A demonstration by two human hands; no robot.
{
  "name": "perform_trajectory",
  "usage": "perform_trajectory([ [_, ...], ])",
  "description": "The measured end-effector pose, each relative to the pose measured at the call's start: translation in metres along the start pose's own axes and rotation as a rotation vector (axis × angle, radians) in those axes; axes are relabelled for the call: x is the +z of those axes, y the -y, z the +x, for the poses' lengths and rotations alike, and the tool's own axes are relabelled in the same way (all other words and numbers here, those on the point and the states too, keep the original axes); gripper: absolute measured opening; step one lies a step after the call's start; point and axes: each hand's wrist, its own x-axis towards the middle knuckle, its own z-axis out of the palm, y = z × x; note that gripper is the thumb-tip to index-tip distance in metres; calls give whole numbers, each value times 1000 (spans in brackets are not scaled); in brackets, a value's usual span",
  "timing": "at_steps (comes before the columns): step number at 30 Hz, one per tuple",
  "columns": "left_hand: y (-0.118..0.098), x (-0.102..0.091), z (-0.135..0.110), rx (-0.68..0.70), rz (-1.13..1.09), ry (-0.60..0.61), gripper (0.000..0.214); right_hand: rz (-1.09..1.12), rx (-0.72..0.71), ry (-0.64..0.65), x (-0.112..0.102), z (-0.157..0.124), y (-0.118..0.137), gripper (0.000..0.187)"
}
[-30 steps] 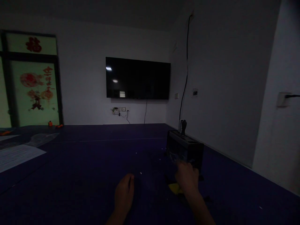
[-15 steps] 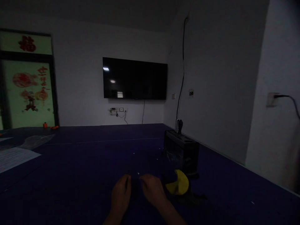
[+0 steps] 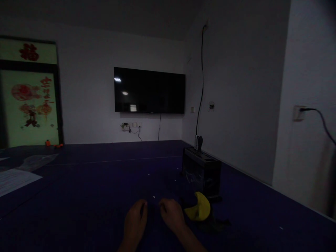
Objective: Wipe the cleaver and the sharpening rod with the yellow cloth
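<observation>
Low in the head view, my left hand [image 3: 134,219] is closed, with its fingers curled and thumb close against them. Across a small gap, my right hand [image 3: 172,214] is closed too, knuckles turned up. Darkness and the curled fingers hide whatever either may hold. A tiny white scrap [image 3: 154,197] lies on the dark blue surface [image 3: 99,196] just beyond the gap. Right of my right hand is a yellow curved piece [image 3: 201,208] with dark, soft-looking material around it; I cannot tell its kind. Behind that stands a black box-shaped case [image 3: 201,171].
A small device [image 3: 198,142] sits on the case, below a cable [image 3: 201,94] along the wall. Papers [image 3: 18,180] and a clear plastic sheet [image 3: 38,161] lie at left. Small orange items [image 3: 47,142] are near the door. A television [image 3: 149,91] hangs on the far wall.
The view has tipped slightly upward and turned a little right. My hands stay closed; the gap between them has widened slightly. The yellow piece and case keep their places on the surface.
</observation>
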Motion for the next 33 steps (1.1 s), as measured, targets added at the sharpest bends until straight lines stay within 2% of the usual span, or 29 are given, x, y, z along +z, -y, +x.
perform_trajectory([
  [21,-6,-1,-2,3,-12,43,34,1,-14,-4,6,1,-2,31],
  [27,-3,1,-2,12,3,2,31,-2,-6,6,7,2,-2,31],
  [33,-4,0,-2,24,2,18,30,-3,-7,12,7,3,-3,31],
])
